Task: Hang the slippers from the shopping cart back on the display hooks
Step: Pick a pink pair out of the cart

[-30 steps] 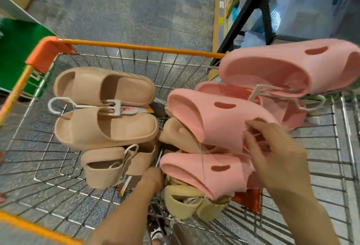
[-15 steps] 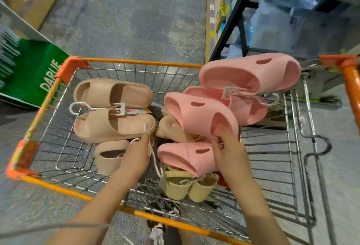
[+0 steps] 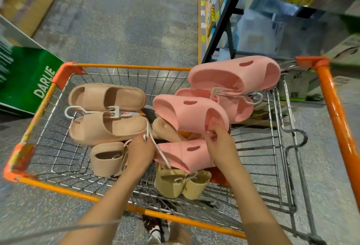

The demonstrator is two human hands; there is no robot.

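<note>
An orange-framed wire shopping cart (image 3: 124, 67) holds several pairs of slippers. A beige pair (image 3: 106, 120) on a white hanger lies at the left, with a smaller beige pair (image 3: 107, 158) below it. In the middle sits a pink pair (image 3: 187, 116), and another pink pair (image 3: 233, 77) rests against the right rim. My left hand (image 3: 141, 152) is closed on a white hanger (image 3: 160, 154) that runs down to a yellow pair (image 3: 181, 184). My right hand (image 3: 222, 145) pinches the middle pink pair between its two slippers.
A black metal shelving rack (image 3: 226, 20) with goods stands at the right. A green display box (image 3: 29, 81) stands at the left. Grey speckled floor (image 3: 126, 20) stretches ahead down the aisle. A foot in a shoe (image 3: 155, 231) shows under the cart's near rail.
The view has pulled back and up from the cart. My left hand rose from deep between the slippers and closed on the white hanger. My right hand stays on the pink pair.
</note>
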